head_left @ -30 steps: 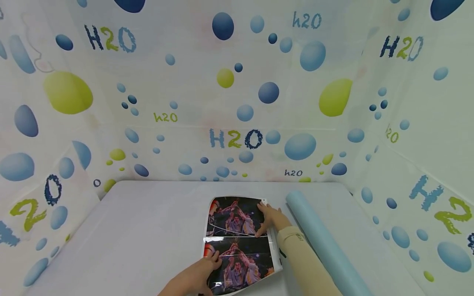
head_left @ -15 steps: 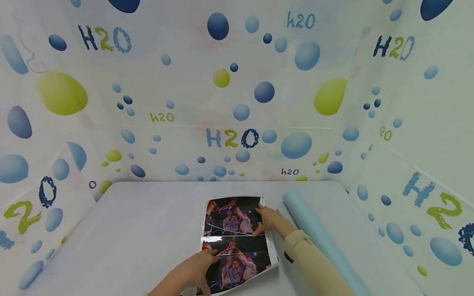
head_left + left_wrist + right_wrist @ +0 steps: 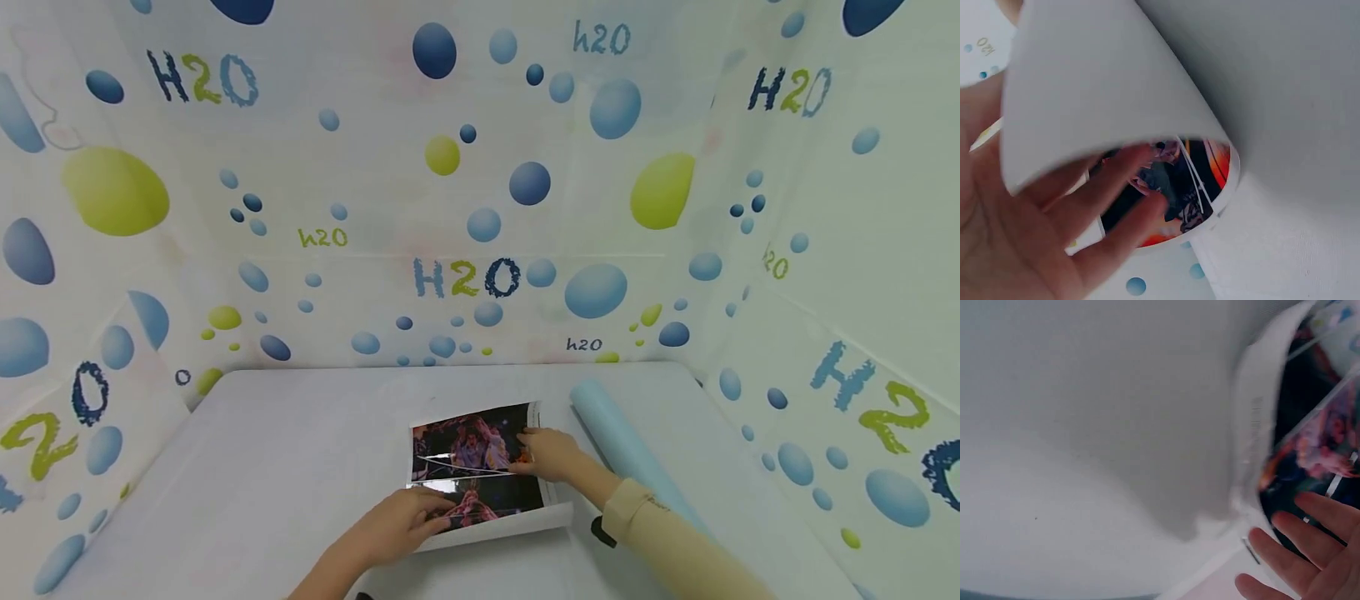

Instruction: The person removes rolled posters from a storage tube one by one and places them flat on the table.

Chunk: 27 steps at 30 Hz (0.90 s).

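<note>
A glossy photo print sheet (image 3: 480, 446) with two dark, colourful basketball pictures lies on the white table. Its near end curls upward, showing a white underside (image 3: 502, 527). At the near left, my left hand (image 3: 397, 525) holds this curled part, fingers inside the curl; the thumb is hidden. The left wrist view shows the white flap (image 3: 1104, 75) overlapping the fingers of the left hand (image 3: 1029, 231). My right hand (image 3: 555, 454) rests along the sheet's right margin. In the right wrist view, its fingers are spread and nearly straight beside the print (image 3: 1316, 450).
A long light blue roll (image 3: 630, 446) lies slanting on the table (image 3: 300, 467), right of the sheet and partly behind the right forearm. White walls (image 3: 360, 150) with blue and green bubbles and "H2O" lettering enclose the table's back and sides.
The sheet's near end has curled up and away from me, covering much of the lower picture. The left hand has moved up with it; the right hand stays at the right margin.
</note>
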Motion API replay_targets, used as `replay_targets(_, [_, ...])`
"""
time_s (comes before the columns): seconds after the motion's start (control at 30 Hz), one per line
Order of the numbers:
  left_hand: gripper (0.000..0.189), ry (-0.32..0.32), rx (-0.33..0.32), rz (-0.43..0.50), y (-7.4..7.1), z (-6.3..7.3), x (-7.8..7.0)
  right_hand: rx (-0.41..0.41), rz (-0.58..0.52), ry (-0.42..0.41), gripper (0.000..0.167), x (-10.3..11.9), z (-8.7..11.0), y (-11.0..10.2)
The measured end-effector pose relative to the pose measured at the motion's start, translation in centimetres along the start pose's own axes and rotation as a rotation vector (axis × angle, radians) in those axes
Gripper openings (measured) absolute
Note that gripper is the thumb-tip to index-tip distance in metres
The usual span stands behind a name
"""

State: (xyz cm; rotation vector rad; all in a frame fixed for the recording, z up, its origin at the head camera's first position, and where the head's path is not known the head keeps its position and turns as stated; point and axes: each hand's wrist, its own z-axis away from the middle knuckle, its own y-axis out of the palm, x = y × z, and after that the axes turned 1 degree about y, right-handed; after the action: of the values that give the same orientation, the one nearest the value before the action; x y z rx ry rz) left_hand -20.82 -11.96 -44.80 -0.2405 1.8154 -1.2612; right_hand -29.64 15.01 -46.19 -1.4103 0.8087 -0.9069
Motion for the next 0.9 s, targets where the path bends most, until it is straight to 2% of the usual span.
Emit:
replay_targets(0.1, [0.029, -0.003, -0.076, 0.048, 0.0, 0.1, -0.4, -0.006, -0.081, -0.015, 0.055, 0.4, 1.0, -1.0])
replay_targets(0.2, [0.018, 0.017, -0.107, 0.082, 0.1, 0.2, -0.7, 0.005, -0.156, -0.053, 0.049, 0.9, 2.1, -2.3])
replay_targets(0.33, [0.005, 0.057, -0.095, 0.124, 0.4, 0.3, -0.7, 0.002, -0.193, -0.13, 0.045, 1.7, 3.8, -3.6])
replay_targets(0.47, [0.006, 0.081, -0.05, 0.215, 0.8, 0.1, -0.4, -0.012, -0.179, -0.221, 0.04, 3.1, 5.6, -4.0])
replay_targets(0.57, [0.007, 0.097, -0.012, 0.283, 1.3, -0.1, 0.1, -0.049, -0.123, -0.335, 0.031, 4.2, 6.7, -3.6])
replay_targets(0.63, [0.008, 0.105, 0.012, 0.308, 1.6, -0.4, 0.7, -0.088, -0.038, -0.422, 0.027, 4.9, 7.4, -3.1])
replay_targets(0.73, [0.009, 0.085, 0.048, 0.33, 1.8, -0.9, 1.5, -0.157, 0.128, -0.522, 0.03, 5.7, 8.2, -2.1])
replay_targets(0.8, [0.009, 0.063, 0.07, 0.33, 1.9, -1.3, 1.9, -0.201, 0.249, -0.553, 0.036, 6.0, 8.5, -1.5])
replay_targets(0.9, [0.007, 0.023, 0.095, 0.328, 2.0, -1.8, 2.3, -0.263, 0.377, -0.547, 0.042, 6.2, 8.6, -0.5])
